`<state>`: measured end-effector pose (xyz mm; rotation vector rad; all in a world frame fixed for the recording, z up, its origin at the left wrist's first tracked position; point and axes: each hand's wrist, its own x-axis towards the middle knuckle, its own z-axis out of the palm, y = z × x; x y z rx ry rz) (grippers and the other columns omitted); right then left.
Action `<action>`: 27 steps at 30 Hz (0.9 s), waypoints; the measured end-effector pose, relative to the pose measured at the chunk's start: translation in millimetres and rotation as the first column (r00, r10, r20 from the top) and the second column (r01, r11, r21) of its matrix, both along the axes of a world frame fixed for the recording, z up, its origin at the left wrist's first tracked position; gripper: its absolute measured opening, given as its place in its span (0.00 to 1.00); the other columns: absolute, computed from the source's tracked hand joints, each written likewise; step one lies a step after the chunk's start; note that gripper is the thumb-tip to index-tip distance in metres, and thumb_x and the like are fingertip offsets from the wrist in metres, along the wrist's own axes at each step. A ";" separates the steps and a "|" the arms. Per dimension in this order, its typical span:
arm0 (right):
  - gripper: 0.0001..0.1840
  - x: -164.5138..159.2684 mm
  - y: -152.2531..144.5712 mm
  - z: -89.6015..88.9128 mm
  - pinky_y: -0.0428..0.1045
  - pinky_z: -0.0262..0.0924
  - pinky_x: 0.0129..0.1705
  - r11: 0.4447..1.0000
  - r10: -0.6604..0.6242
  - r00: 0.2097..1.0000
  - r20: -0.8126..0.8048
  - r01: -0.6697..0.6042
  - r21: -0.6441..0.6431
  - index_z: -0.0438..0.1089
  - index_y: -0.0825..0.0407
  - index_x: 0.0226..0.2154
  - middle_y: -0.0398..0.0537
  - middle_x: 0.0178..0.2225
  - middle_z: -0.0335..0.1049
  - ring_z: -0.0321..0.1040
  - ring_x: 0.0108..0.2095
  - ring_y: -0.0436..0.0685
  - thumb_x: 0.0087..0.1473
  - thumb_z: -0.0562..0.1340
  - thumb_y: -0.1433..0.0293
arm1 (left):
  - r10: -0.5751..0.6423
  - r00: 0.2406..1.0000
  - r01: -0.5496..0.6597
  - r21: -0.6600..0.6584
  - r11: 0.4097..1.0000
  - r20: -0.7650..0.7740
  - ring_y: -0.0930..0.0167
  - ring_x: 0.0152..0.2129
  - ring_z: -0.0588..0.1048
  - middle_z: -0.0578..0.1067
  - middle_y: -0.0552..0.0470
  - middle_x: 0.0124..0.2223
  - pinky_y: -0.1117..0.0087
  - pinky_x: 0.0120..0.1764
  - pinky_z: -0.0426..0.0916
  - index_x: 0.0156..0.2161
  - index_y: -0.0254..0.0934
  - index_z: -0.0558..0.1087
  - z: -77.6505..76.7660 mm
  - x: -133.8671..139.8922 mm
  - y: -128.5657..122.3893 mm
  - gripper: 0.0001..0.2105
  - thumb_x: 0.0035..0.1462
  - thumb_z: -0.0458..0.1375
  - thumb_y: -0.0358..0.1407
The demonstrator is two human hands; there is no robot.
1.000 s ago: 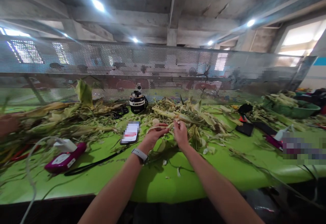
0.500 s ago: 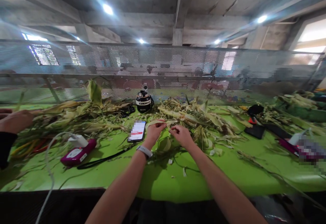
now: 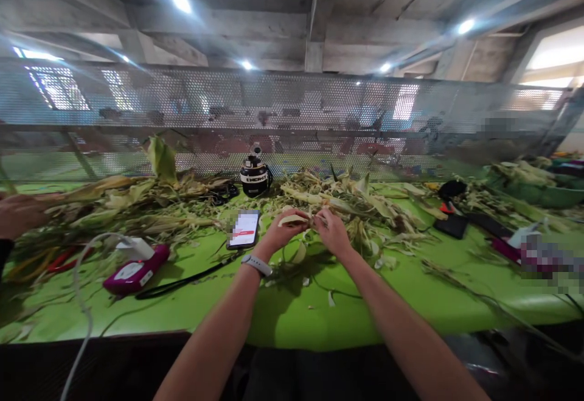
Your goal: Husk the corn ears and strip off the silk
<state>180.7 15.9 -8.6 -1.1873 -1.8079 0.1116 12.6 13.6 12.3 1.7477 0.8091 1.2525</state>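
Observation:
My left hand (image 3: 281,235) is closed around a pale, curved strip of corn husk (image 3: 292,221), above the middle of the green table. Close by on its right, my right hand (image 3: 333,232) has thumb and fingers pinched together at the right end of that strip; the fingertips hide the exact grip. Below the hands lie a loose leaf of husk (image 3: 300,253) and small white scraps (image 3: 331,297). Just behind my hands spreads a heap of dry corn husks (image 3: 347,199). A lit phone (image 3: 243,229) lies left of my left hand.
A black jug (image 3: 255,181) stands behind the phone. On the left are a purple power strip (image 3: 135,272) with a white cable and another person's hand (image 3: 20,213) by more husks (image 3: 114,203). A perforated metal screen (image 3: 292,100) closes the back. A green basin (image 3: 542,194) sits far right.
My two hands have come closer, so their fingertips now meet at the husk strip. The strip is tilted differently. The other person's hand has shifted left in view.

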 end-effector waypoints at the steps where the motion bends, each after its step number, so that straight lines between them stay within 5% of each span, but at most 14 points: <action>1: 0.11 0.3 0.4 -1.0 0.47 0.56 0.33 1.000 -0.020 1.000 -0.020 0.020 -0.021 0.65 0.50 0.27 0.47 0.25 0.70 0.65 0.27 0.55 0.57 0.54 0.64 | -0.003 1.000 0.003 -0.001 1.000 -0.007 0.68 0.33 0.72 0.75 0.50 0.32 0.69 0.40 0.66 0.29 0.37 0.77 0.9 0.4 0.2 0.05 0.42 0.66 0.34; 6: 0.11 -1.4 -0.6 -2.1 0.46 0.55 0.30 0.995 -0.049 0.992 -0.113 0.039 -0.087 0.63 0.50 0.26 0.45 0.25 0.69 0.65 0.27 0.55 0.55 0.54 0.62 | -0.029 0.999 0.027 -0.049 0.998 -0.026 0.68 0.33 0.72 0.76 0.49 0.33 0.68 0.42 0.65 0.31 0.36 0.78 1.5 2.3 -0.2 0.07 0.44 0.65 0.35; 12: 0.10 -7.2 -2.1 -3.5 0.49 0.59 0.29 0.987 0.009 0.968 -0.252 -0.049 -0.151 0.62 0.49 0.26 0.44 0.23 0.69 0.67 0.25 0.56 0.53 0.55 0.61 | 0.043 0.989 -0.012 -0.212 0.977 0.142 0.71 0.32 0.72 0.74 0.52 0.31 0.69 0.40 0.66 0.33 0.36 0.72 -8.0 9.5 2.9 0.13 0.41 0.67 0.37; 17: 0.10 -15.5 -0.7 -6.2 0.50 0.64 0.23 0.913 0.086 0.815 -0.573 -0.295 -0.283 0.59 0.48 0.26 0.41 0.18 0.67 0.67 0.19 0.55 0.50 0.57 0.60 | 0.033 0.986 0.015 -0.277 0.961 0.166 0.72 0.29 0.73 0.76 0.52 0.30 0.70 0.37 0.67 0.34 0.35 0.71 -13.2 11.6 4.8 0.19 0.38 0.69 0.41; 21: 0.13 -18.0 1.9 -7.5 0.50 0.66 0.24 0.869 0.098 0.729 -0.677 -0.394 -0.298 0.57 0.47 0.26 0.38 0.17 0.66 0.65 0.17 0.53 0.47 0.60 0.57 | 0.043 0.985 0.010 -0.298 0.955 0.169 0.72 0.27 0.74 0.76 0.53 0.29 0.70 0.35 0.68 0.34 0.34 0.71 -13.8 11.7 5.9 0.21 0.34 0.71 0.42; 27: 0.15 -10.1 3.0 -3.4 0.49 0.63 0.27 0.901 0.045 0.771 -0.635 -0.305 -0.307 0.61 0.49 0.23 0.41 0.19 0.67 0.67 0.21 0.53 0.43 0.62 0.56 | 0.023 0.984 0.033 -0.304 0.952 0.179 0.74 0.26 0.72 0.75 0.55 0.27 0.72 0.35 0.66 0.33 0.33 0.73 -10.5 5.8 6.9 0.19 0.35 0.70 0.40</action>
